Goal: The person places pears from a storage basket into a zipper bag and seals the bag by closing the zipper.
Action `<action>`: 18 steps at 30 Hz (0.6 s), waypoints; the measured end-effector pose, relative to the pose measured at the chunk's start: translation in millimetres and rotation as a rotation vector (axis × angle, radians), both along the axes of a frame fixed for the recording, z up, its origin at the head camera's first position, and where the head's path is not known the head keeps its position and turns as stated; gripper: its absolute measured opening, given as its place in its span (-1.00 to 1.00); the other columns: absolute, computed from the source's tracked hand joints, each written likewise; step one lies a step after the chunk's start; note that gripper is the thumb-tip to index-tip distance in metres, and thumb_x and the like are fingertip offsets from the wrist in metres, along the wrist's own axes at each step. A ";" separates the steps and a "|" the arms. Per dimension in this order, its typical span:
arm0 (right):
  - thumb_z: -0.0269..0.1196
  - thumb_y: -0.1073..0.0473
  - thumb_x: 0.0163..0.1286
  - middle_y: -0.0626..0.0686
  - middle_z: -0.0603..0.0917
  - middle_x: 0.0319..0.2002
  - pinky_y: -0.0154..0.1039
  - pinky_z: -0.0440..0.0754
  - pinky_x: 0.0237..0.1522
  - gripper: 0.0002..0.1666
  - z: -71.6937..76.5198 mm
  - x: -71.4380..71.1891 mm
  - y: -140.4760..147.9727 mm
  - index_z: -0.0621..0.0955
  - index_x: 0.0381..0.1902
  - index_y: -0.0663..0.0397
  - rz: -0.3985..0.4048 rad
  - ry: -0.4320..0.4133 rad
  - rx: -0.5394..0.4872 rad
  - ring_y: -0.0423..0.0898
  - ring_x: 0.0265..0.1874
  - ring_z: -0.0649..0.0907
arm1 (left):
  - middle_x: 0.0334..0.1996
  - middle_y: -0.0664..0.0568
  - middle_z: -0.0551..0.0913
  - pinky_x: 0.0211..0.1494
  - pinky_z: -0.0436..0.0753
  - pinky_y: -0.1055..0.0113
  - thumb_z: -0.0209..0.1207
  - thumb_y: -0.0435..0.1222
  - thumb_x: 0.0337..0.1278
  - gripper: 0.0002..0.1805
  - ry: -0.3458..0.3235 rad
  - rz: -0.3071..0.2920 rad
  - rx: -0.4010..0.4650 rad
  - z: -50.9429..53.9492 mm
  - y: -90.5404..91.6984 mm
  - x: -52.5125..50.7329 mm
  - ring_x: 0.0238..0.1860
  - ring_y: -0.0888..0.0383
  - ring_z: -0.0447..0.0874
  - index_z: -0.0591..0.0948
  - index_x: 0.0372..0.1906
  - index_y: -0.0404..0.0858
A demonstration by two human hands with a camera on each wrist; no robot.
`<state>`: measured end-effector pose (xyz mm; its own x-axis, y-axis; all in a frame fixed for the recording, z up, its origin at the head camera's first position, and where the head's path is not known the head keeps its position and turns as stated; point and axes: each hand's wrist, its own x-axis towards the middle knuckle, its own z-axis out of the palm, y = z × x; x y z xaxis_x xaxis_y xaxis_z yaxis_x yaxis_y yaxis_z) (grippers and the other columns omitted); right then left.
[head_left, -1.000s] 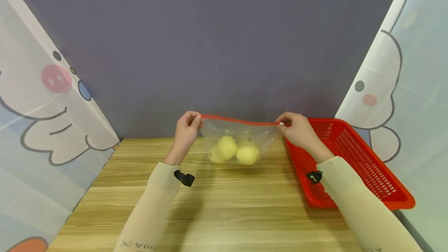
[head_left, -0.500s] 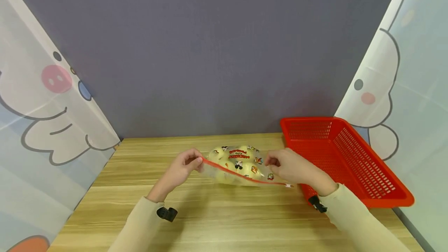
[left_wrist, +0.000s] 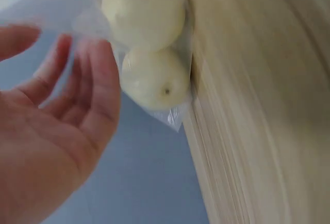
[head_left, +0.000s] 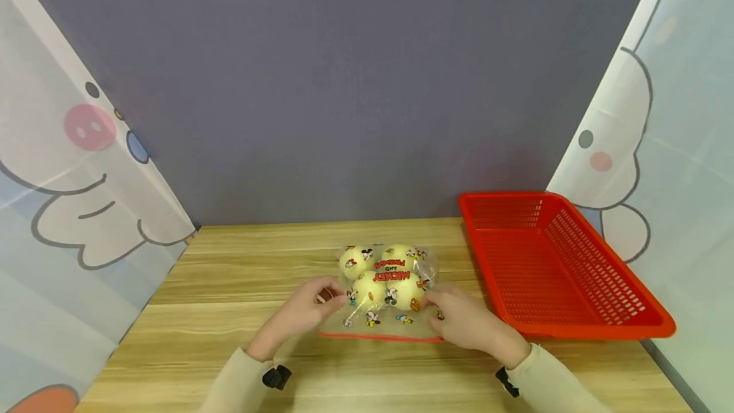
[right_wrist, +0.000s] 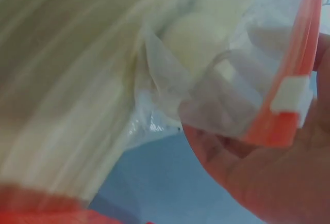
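A clear zip bag (head_left: 392, 329) printed with cartoon figures lies on the table, its red zip edge (head_left: 381, 338) towards me. Inside sit several pale yellow round fruits (head_left: 368, 292); one shows a small dark dimple in the left wrist view. My left hand (head_left: 308, 308) is at the bag's left side, fingers loosely bent and thumb apart from them. At the right side is my right hand (head_left: 463, 318). The right wrist view has its bent fingers partly behind clear plastic, close to the white zip slider (right_wrist: 291, 96); neither hand visibly pinches the bag.
A red plastic basket (head_left: 564, 330) with slotted walls stands at the right of the wooden table (head_left: 241, 273). A grey wall (head_left: 367, 81) rises behind the table. Cartoon-printed sheets (head_left: 608, 113) hang at both sides.
The bag was held up by its top corners, then lowered; it now lies flat with the zip edge towards me. The right hand let go first, then the left; both are now beside it.
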<state>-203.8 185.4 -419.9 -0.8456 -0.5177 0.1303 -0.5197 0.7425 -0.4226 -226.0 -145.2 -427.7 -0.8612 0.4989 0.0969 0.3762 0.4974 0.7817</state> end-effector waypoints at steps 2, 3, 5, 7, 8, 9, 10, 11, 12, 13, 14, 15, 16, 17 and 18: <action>0.37 0.28 0.24 -0.07 0.65 -0.14 -0.03 0.67 -0.10 -0.82 -5.0 2.9 -2.3 0.69 -0.17 0.06 -0.015 0.015 0.005 -0.04 -0.09 0.61 | -0.10 0.05 0.61 -0.14 0.65 0.26 0.28 -0.08 0.35 -0.68 0.023 0.026 -0.073 -3.4 5.8 4.3 -0.14 0.12 0.56 0.63 0.02 -0.20; 0.38 0.26 0.22 -0.06 0.64 -0.12 -0.04 0.67 -0.11 -0.79 -6.9 4.6 -3.3 0.69 -0.16 0.06 -0.023 0.018 0.006 -0.05 -0.09 0.60 | -0.03 0.05 0.57 -0.10 0.65 0.21 0.33 -0.04 0.29 -0.59 0.011 0.026 -0.101 -5.1 8.3 6.4 -0.07 0.08 0.54 0.60 0.09 -0.18; 0.44 0.18 0.21 -0.06 0.61 -0.09 -0.03 0.66 -0.11 -0.73 -11.0 8.6 -5.0 0.68 -0.13 0.05 -0.036 0.013 0.015 -0.05 -0.08 0.58 | 0.10 0.02 0.48 0.01 0.65 0.07 0.41 0.04 0.15 -0.36 -0.011 0.018 -0.163 -8.7 12.6 11.0 0.06 0.00 0.49 0.53 0.24 -0.16; 0.48 0.09 0.18 -0.08 0.58 -0.06 0.01 0.65 -0.05 -0.65 -15.2 12.8 -6.2 0.68 -0.09 0.03 -0.045 0.003 0.033 -0.03 -0.05 0.58 | 0.16 0.00 0.40 0.13 0.63 -0.05 0.47 0.10 0.03 -0.20 -0.027 0.007 -0.227 -11.9 16.9 15.4 0.17 -0.06 0.46 0.45 0.33 -0.12; 0.49 0.05 0.16 -0.10 0.56 -0.06 0.02 0.64 -0.04 -0.61 -17.4 14.7 -6.7 0.68 -0.07 0.01 -0.048 -0.006 0.046 -0.05 -0.07 0.57 | 0.19 -0.01 0.38 0.18 0.60 -0.11 0.49 0.10 -0.04 -0.14 -0.035 0.007 -0.252 -13.1 19.1 17.7 0.21 -0.09 0.44 0.42 0.36 -0.10; 0.50 0.01 0.15 -0.12 0.54 -0.07 0.02 0.64 -0.04 -0.57 -19.5 16.3 -7.1 0.68 -0.05 -0.01 -0.050 -0.017 0.059 -0.06 -0.08 0.56 | 0.19 -0.02 0.36 0.22 0.59 -0.14 0.51 0.10 -0.07 -0.10 -0.037 0.008 -0.273 -15.0 21.4 19.5 0.23 -0.11 0.43 0.40 0.37 -0.09; 0.51 -0.03 0.15 -0.13 0.51 -0.09 0.04 0.64 -0.01 -0.54 -21.7 17.8 -7.5 0.67 -0.03 -0.02 -0.051 -0.024 0.066 -0.06 -0.07 0.56 | 0.19 -0.02 0.36 0.24 0.58 -0.15 0.53 0.08 -0.10 -0.08 -0.034 0.014 -0.293 -16.3 23.8 21.3 0.24 -0.11 0.43 0.38 0.38 -0.10; 0.51 -0.04 0.15 -0.14 0.49 -0.10 0.05 0.63 0.01 -0.53 -23.7 18.6 -8.0 0.67 -0.02 -0.03 -0.051 -0.032 0.069 -0.06 -0.07 0.55 | 0.20 -0.02 0.36 0.24 0.60 -0.13 0.53 0.07 -0.11 -0.07 -0.026 0.026 -0.313 -17.9 26.2 22.7 0.24 -0.11 0.44 0.38 0.37 -0.10; 0.51 -0.04 0.15 -0.13 0.47 -0.10 0.08 0.63 0.05 -0.52 -25.7 19.1 -8.4 0.66 -0.01 -0.03 -0.052 -0.036 0.070 -0.02 -0.02 0.56 | 0.18 -0.01 0.37 0.20 0.63 -0.09 0.54 0.05 -0.13 -0.07 -0.017 0.038 -0.333 -18.9 28.5 23.7 0.22 -0.09 0.46 0.37 0.36 -0.11; 0.50 -0.04 0.16 -0.11 0.47 -0.08 0.11 0.62 0.11 -0.52 -27.5 19.2 -9.0 0.65 0.00 -0.03 -0.053 -0.037 0.070 0.03 0.05 0.57 | 0.16 -0.01 0.38 0.14 0.67 -0.04 0.55 0.01 -0.13 -0.08 -0.008 0.049 -0.346 -19.7 30.8 24.0 0.20 -0.09 0.46 0.37 0.35 -0.13; 0.51 -0.02 0.16 -0.10 0.46 -0.08 0.12 0.62 0.11 -0.52 -29.0 18.9 -9.6 0.65 0.01 -0.03 -0.052 -0.037 0.065 0.05 0.06 0.57 | 0.15 -0.02 0.38 0.08 0.69 0.01 0.55 -0.01 -0.13 -0.08 0.005 0.061 -0.363 -20.6 32.9 23.7 0.17 -0.07 0.47 0.36 0.35 -0.15; 0.51 -0.01 0.17 -0.07 0.47 -0.05 0.16 0.61 0.16 -0.51 -29.9 18.8 -10.3 0.65 0.01 -0.02 -0.051 -0.035 0.056 0.11 0.13 0.56 | 0.13 -0.02 0.39 0.03 0.71 0.06 0.56 -0.03 -0.12 -0.09 0.023 0.067 -0.379 -21.6 34.8 22.7 0.15 -0.06 0.48 0.36 0.34 -0.18; 0.51 0.00 0.18 -0.05 0.48 -0.03 0.20 0.57 0.22 -0.52 -30.9 18.0 -11.2 0.65 0.02 -0.01 -0.050 -0.028 0.051 0.17 0.20 0.53 | 0.12 -0.03 0.40 -0.01 0.71 0.08 0.56 -0.05 -0.12 -0.09 0.040 0.075 -0.395 -22.2 36.4 21.2 0.13 -0.06 0.48 0.36 0.33 -0.19; 0.51 0.00 0.18 -0.03 0.49 0.00 0.22 0.55 0.25 -0.52 -31.7 16.8 -12.2 0.64 0.02 0.00 -0.050 -0.021 0.049 0.22 0.26 0.51 | 0.11 -0.05 0.40 -0.05 0.71 0.09 0.56 -0.07 -0.12 -0.10 0.060 0.081 -0.407 -23.4 37.5 19.1 0.12 -0.06 0.48 0.36 0.33 -0.21; 0.51 0.00 0.19 -0.01 0.50 0.02 0.23 0.55 0.25 -0.51 -32.4 15.3 -13.3 0.64 0.02 0.02 -0.049 -0.012 0.046 0.24 0.27 0.50 | 0.10 -0.06 0.41 -0.05 0.71 0.08 0.57 -0.09 -0.13 -0.09 0.072 0.088 -0.415 -23.6 38.6 16.9 0.12 -0.07 0.48 0.35 0.33 -0.22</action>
<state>-188.5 172.1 -452.3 -0.8716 -0.4806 0.0968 -0.4771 0.7858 -0.3936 -209.1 -106.5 -451.3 -0.9006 0.4333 -0.0345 0.3648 0.7966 0.4820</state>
